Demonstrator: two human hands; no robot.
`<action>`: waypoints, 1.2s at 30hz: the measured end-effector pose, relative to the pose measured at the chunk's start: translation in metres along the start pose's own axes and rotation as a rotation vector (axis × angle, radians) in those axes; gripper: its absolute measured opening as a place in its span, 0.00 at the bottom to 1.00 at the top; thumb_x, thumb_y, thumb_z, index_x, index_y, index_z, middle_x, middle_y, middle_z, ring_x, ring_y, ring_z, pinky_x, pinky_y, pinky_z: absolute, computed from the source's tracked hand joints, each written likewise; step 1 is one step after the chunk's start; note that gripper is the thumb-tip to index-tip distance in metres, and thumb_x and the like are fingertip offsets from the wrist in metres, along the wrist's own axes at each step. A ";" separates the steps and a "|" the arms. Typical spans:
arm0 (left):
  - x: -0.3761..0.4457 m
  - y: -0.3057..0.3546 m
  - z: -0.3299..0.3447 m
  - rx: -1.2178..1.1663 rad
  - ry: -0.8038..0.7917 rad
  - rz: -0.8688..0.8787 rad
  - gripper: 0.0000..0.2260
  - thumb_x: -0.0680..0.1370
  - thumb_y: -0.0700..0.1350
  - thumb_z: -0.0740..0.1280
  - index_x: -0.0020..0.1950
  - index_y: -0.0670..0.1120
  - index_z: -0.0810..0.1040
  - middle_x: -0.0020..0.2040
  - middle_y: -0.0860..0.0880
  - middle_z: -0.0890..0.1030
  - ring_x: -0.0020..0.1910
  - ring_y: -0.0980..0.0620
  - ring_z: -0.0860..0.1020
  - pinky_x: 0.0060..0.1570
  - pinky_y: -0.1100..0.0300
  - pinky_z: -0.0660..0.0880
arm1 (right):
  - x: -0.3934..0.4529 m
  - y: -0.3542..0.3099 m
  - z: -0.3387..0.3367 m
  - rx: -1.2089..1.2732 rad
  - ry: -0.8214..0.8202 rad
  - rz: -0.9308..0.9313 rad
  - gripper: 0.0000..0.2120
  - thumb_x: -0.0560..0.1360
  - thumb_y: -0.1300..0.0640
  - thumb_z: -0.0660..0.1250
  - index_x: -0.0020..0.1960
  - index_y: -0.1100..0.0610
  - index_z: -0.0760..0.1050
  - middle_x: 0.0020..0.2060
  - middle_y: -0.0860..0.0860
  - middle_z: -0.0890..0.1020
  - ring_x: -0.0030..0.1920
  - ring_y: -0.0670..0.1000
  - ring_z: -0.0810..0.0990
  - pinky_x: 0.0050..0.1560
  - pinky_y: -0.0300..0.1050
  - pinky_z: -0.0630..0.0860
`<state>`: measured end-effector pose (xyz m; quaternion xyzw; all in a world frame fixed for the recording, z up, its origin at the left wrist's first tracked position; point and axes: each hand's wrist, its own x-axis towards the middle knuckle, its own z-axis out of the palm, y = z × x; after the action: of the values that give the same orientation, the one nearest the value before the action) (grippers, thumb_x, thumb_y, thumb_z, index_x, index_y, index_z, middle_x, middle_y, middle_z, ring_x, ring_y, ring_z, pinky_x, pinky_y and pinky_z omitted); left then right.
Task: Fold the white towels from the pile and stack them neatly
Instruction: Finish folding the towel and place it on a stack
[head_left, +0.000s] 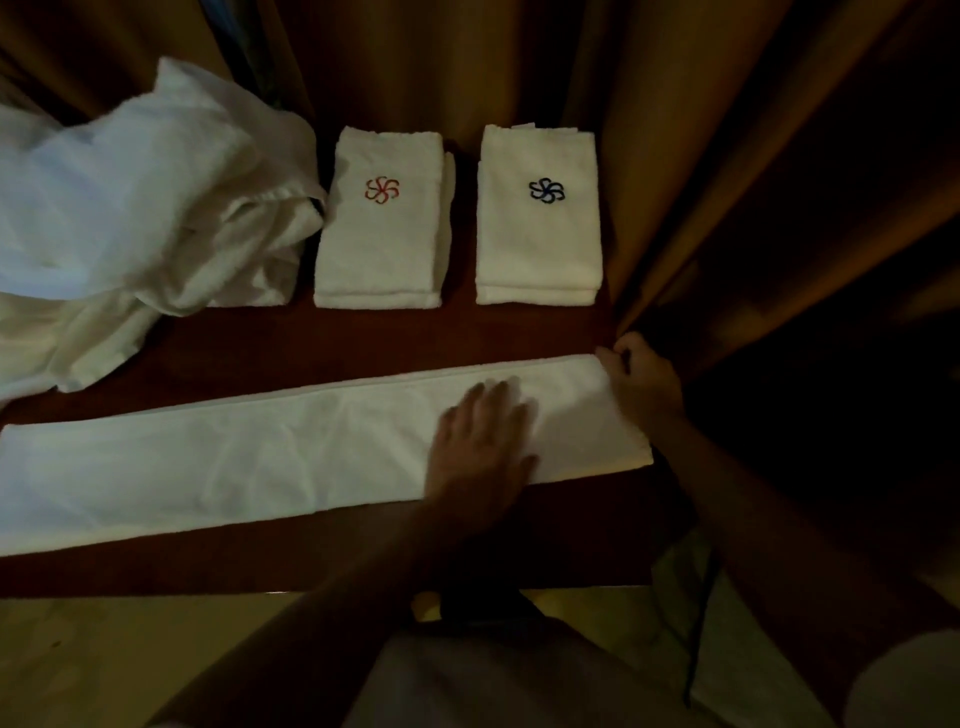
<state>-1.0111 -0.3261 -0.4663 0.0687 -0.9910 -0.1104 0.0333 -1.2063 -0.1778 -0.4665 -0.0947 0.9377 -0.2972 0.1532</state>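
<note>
Here, two hands (480, 436) on one long towel (234, 457), two folded stacks (382, 218), one pile (130, 197)

2 folded towel stacks: red-logo stack (382, 223), blue-logo stack (540, 218). 1 long folded towel (234, 457). 1 unfolded pile (130, 208). 2 hands: left hand (480, 441), right hand (644, 379).

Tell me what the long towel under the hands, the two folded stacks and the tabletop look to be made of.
Long towel: soft white cloth, matte, creased, probably cotton.
Folded stacks: thicker, fuzzy terry-like cloth, each with a stitched pinwheel emblem, one red, one dark blue.
Tabletop: dark reddish-brown, smooth, possibly wood; the dim light leaves it open.
</note>
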 end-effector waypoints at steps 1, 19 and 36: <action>0.005 0.015 0.009 -0.029 -0.054 -0.009 0.28 0.80 0.63 0.54 0.77 0.51 0.65 0.79 0.43 0.61 0.77 0.39 0.59 0.70 0.42 0.63 | -0.005 0.000 0.003 -0.023 0.012 0.008 0.14 0.80 0.45 0.62 0.54 0.55 0.72 0.51 0.56 0.77 0.51 0.58 0.77 0.48 0.45 0.67; 0.019 0.041 0.035 -0.044 -0.001 -0.188 0.25 0.82 0.55 0.56 0.76 0.46 0.67 0.75 0.45 0.69 0.75 0.42 0.65 0.72 0.44 0.62 | -0.057 0.001 0.055 -0.452 0.161 -0.573 0.21 0.76 0.58 0.68 0.68 0.60 0.73 0.67 0.58 0.75 0.70 0.57 0.71 0.67 0.55 0.70; -0.008 -0.079 0.004 0.083 -0.018 -0.334 0.24 0.83 0.55 0.50 0.78 0.51 0.64 0.77 0.50 0.66 0.77 0.46 0.62 0.70 0.46 0.63 | -0.053 0.006 0.053 -0.442 0.163 -0.592 0.22 0.80 0.54 0.53 0.66 0.61 0.76 0.65 0.60 0.77 0.67 0.60 0.73 0.66 0.57 0.71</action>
<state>-0.9936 -0.4001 -0.4881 0.2330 -0.9697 -0.0739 0.0028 -1.1392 -0.1874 -0.4990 -0.3683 0.9203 -0.1258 -0.0388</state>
